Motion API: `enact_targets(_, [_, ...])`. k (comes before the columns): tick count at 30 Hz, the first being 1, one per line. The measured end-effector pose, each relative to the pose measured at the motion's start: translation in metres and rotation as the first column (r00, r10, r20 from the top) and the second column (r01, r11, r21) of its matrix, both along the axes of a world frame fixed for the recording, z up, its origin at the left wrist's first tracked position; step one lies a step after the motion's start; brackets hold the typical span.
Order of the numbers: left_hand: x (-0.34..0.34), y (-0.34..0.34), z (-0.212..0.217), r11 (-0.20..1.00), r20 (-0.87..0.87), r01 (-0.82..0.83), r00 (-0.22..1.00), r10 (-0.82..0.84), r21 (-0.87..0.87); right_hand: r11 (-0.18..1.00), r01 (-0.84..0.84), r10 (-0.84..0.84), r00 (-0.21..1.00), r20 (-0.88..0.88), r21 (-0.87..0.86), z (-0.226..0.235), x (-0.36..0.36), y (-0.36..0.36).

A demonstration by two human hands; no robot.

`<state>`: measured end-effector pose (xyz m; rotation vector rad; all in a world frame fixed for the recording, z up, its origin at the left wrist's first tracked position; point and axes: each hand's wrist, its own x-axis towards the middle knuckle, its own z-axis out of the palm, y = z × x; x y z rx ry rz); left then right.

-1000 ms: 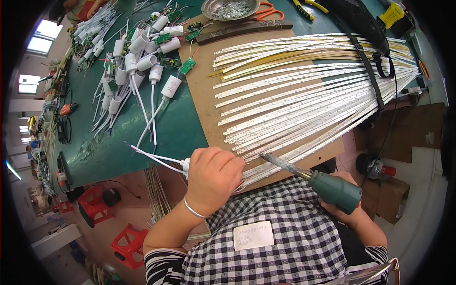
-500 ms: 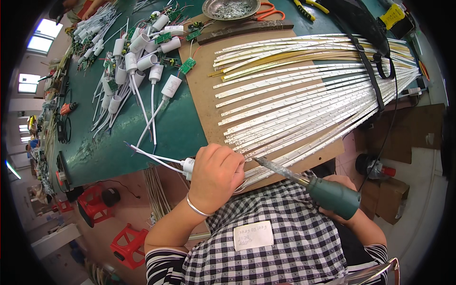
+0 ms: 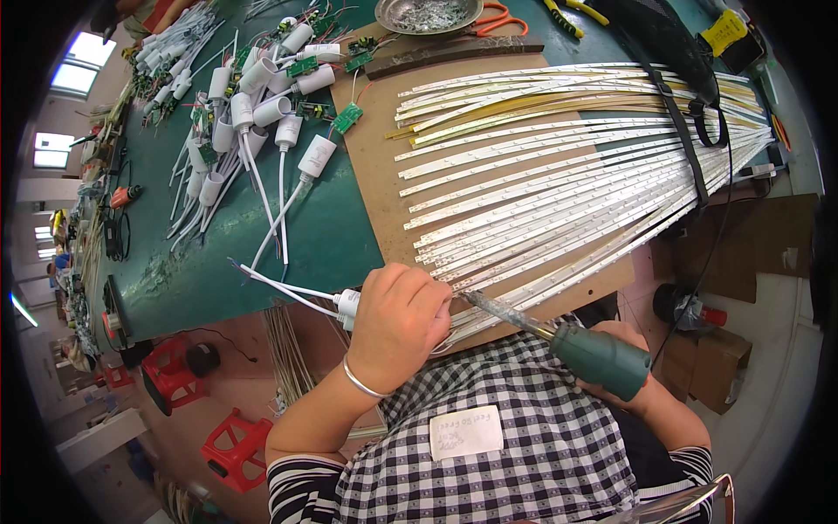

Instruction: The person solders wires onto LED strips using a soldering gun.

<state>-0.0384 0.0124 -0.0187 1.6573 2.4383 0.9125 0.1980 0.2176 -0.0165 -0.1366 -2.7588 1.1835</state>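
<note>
My left hand (image 3: 403,323) is closed around a white cylindrical lamp cap (image 3: 348,303) whose end sticks out on its left. A white cable trails from the cap to the left. What the fingertips pinch beyond it is hidden by the hand. In my right hand (image 3: 628,332) is a soldering iron (image 3: 602,360) with a thick green handle, pointing left. Its dark tip meets, or nearly meets, the end of one LED strip right beside my left fingertips. White LED strips (image 3: 541,196) fan out to the right over a brown board (image 3: 375,175).
White caps with green circuit boards (image 3: 347,118) and cables lie heaped on the green table (image 3: 192,293) at left. A metal dish (image 3: 428,16) of solder bits, orange scissors (image 3: 499,19) and yellow-handled pliers (image 3: 563,19) lie at the back. A black strap (image 3: 681,140) crosses the strips.
The soldering iron and my right hand have shifted slightly to the left, bringing the tip nearer my left fingertips. My left hand keeps its grip almost unmoved.
</note>
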Motion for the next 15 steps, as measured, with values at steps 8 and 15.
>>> enact_targets(8, [0.0,0.001,0.001,1.0,-0.006,0.001,1.0,-0.001,-0.007,0.994,-0.055,0.057,0.998,0.024,-0.091,-0.014,0.017,0.011])
enact_targets(15, [0.0,0.002,0.002,1.0,-0.002,0.001,1.0,-0.001,-0.029,0.827,0.12,-0.072,0.992,0.109,-0.549,-0.001,0.013,0.003])
